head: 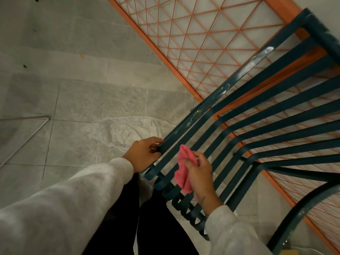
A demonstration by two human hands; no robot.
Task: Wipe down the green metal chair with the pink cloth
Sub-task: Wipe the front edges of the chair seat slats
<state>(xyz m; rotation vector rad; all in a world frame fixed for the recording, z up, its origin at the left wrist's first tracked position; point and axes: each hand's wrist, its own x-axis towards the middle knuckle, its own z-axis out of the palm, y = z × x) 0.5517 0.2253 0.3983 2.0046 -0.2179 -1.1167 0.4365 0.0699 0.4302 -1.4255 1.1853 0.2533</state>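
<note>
Gripped in the right hand [200, 173], the pink cloth [184, 171] is bunched between thumb and fingers, one end poking up above the thumb and the other hanging down past the palm, just over the curled front ends of the chair's slats. The left hand [145, 153] is closed around the chair [257, 126] at the front end of its outermost rail, fingers wrapped over the top and thumb beneath. The chair, dark green metal, fills the right side of the view, its flat slats fanning away from the hands toward the backrest at the upper right. White dusty streaks mark the outermost rail farther up from the left hand. Behind and under the chair stands an orange grille [211, 34] with a diamond lattice. Left of the chair lies grey tiled floor [64, 89], with a crumpled clear plastic sheet [125, 129] just beyond the left hand. Both arms wear pale grey sleeves [64, 205], and dark trousers show between them, close against the chair's front edge.
</note>
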